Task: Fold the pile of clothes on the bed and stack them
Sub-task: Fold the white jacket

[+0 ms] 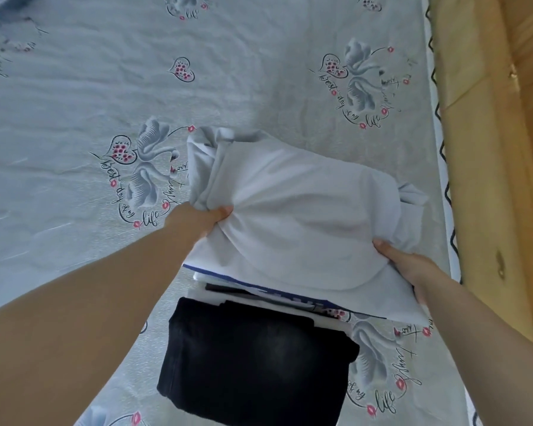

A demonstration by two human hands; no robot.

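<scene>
**Both hands on a white garment over the bed**

The bed [74, 118] fills nearly the whole view, covered by a pale grey sheet printed with swans, pink-dotted hearts and looping black script. Along its right side runs a white border with a black zigzag line, and beyond that stands a light wooden bed frame [486, 149].

A white garment [293, 222], partly folded into a thick, rumpled bundle, sits right of centre. The left hand [194, 221] grips its left edge, thumb on top and fingers curled into the cloth, which puckers into creases at that spot. The right hand [410, 269] holds the right edge, thumb pressed onto the top of the fabric and the other fingers tucked under it, out of sight. A loose flap of the garment bunches up at the far left corner, and another small fold sticks out at the far right.

Under the near edge of the white garment lie layers of folded clothes [259, 290], showing white, dark and blue-striped edges; how many pieces there are cannot be told. Nearer the person, touching that pile, lies a folded black garment [253, 364], flat on the sheet. Both bare forearms reach in from the lower corners.
</scene>
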